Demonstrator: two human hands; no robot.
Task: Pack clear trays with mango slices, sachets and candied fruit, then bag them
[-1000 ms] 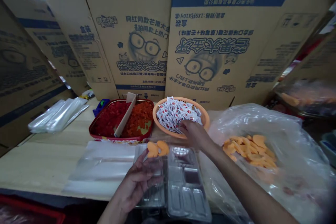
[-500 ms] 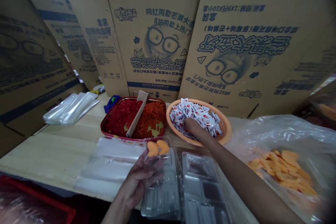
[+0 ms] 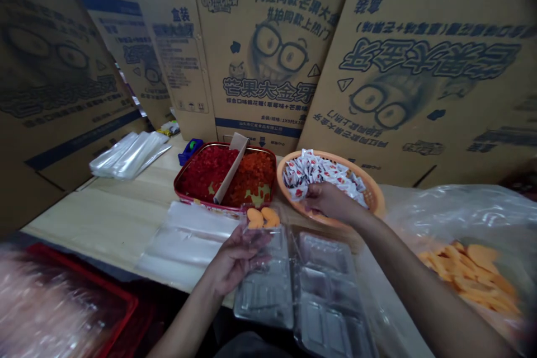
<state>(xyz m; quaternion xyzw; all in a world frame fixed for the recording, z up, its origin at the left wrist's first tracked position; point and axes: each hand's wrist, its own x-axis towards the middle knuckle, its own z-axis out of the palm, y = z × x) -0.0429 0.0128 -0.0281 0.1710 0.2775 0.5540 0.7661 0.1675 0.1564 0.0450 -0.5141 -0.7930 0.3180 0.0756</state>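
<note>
Right hand (image 3: 331, 203) in sachet basket (image 3: 376, 197)

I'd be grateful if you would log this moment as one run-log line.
left hand: touches clear tray | right hand: in sachets | two mango pieces: in tray

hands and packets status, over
left hand cupped under clear plastic with two orange pieces; right hand at white sachets in orange basket; clear plastic trays lying below both hands

Basket rim (image 3: 375, 198) by right hand (image 3: 329, 202), tray (image 3: 325, 285) below
</note>
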